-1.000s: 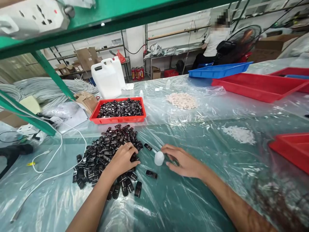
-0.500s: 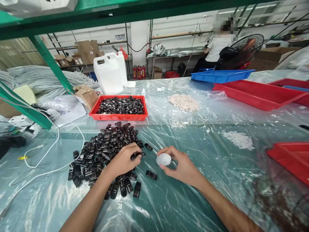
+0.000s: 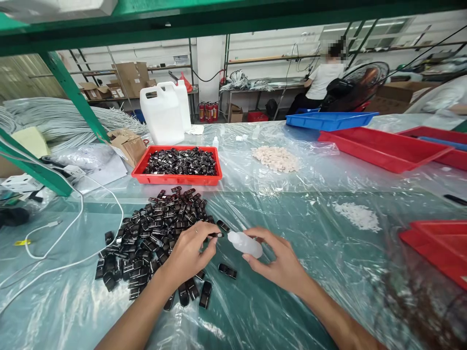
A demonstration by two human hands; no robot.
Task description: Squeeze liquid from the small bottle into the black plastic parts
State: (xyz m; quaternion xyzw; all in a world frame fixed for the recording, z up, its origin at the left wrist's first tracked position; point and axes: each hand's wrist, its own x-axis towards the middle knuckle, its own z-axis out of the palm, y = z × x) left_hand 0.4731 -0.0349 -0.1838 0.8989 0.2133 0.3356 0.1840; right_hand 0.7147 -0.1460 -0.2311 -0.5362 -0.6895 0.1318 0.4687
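My left hand [image 3: 194, 248] pinches a small glossy black car-shaped piece [image 3: 216, 235] between thumb and fingers, most of it hidden by the fingers. In my right hand [image 3: 279, 255] is a small translucent white squeeze bottle [image 3: 248, 245], tilted on its side with its narrow end toward the black piece. Under and left of my left hand spreads a heap of similar black car-shaped pieces [image 3: 153, 233]. One loose black piece [image 3: 227, 271] lies below the bottle, and another [image 3: 205, 294] stands apart nearer to me.
Behind the heap, a red tray [image 3: 177, 180] holds many more black pieces. Piles of pale beige pieces [image 3: 276, 159] and white bits [image 3: 357, 216] lie on the plastic-covered table. Red trays [image 3: 386, 150] sit right, white jugs [image 3: 164, 114] back left, a white cable [image 3: 82, 204] left. A person [image 3: 323, 80] sits beyond.
My right hand has turned the squeeze bottle, so its narrow end now shows, pointing left toward the black piece. My left hand has shifted slightly right with its piece. The view has moved a little.
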